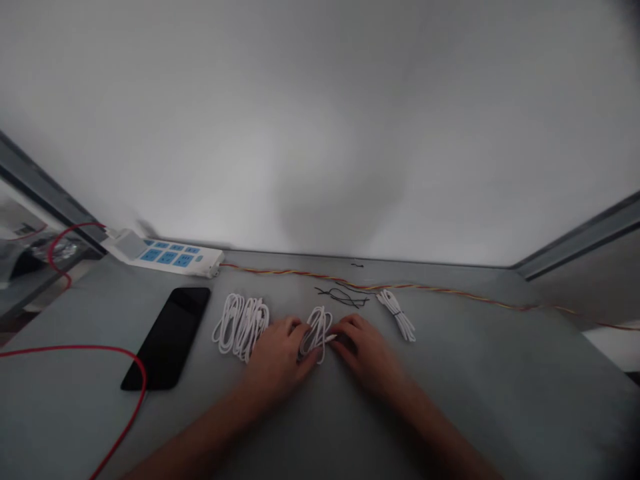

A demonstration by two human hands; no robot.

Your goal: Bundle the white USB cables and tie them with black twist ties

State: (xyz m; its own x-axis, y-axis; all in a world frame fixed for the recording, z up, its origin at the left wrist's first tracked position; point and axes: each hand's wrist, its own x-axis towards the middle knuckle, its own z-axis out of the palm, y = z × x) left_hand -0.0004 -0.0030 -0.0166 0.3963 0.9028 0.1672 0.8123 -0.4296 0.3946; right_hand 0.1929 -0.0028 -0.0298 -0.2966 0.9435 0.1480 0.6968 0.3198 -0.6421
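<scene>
A white cable (319, 325), looped into a small coil, lies between my two hands at the middle of the table. My left hand (279, 353) is closed on the coil's left side, thumb and fingers around its loops. From the right, my right hand (369, 350) pinches the cable's white end with thumb and forefinger. Just left of my left hand sit more coiled white cables (241, 327), partly covered by that hand. Beyond my right hand rests a white cable bundle (397, 315) bound with a dark tie. Several thin black ties (345, 297) lie behind the hands.
A black phone (167, 337) lies at left, with a red cable (143, 373) curving over its lower edge. Behind it, a white power strip (170, 259) with blue sockets holds a plugged-in adapter (129, 244). A twisted red-yellow wire (295, 272) runs along the white back wall (320, 133).
</scene>
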